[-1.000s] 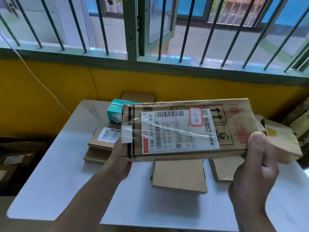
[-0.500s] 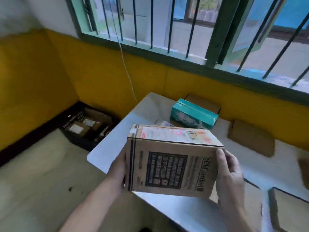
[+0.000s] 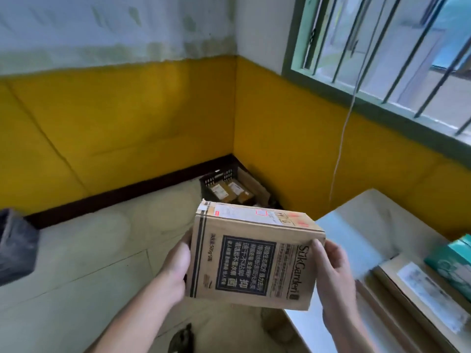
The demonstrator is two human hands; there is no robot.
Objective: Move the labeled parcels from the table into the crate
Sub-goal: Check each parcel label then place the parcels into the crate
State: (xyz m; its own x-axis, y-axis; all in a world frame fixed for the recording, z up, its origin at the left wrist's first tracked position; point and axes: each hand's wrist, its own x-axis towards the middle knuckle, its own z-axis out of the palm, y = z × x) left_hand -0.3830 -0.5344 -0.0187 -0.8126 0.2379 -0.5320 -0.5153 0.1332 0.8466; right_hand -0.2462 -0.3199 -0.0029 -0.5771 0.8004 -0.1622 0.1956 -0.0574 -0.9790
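While the crate (image 3: 216, 178) holds parcels (image 3: 229, 193) in the corner, a box (image 3: 252, 261) is gripped at its sides between the left hand (image 3: 175, 263) and right hand (image 3: 334, 276).

The person's left hand (image 3: 175, 266) and right hand (image 3: 336, 273) are bare, and both forearms are bare as far as the bottom edge shows them. The fingers are slim and plain.

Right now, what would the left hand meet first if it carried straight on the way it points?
Probably the black crate in the corner, beyond the left hand gripping the parcel; depth is unclear.
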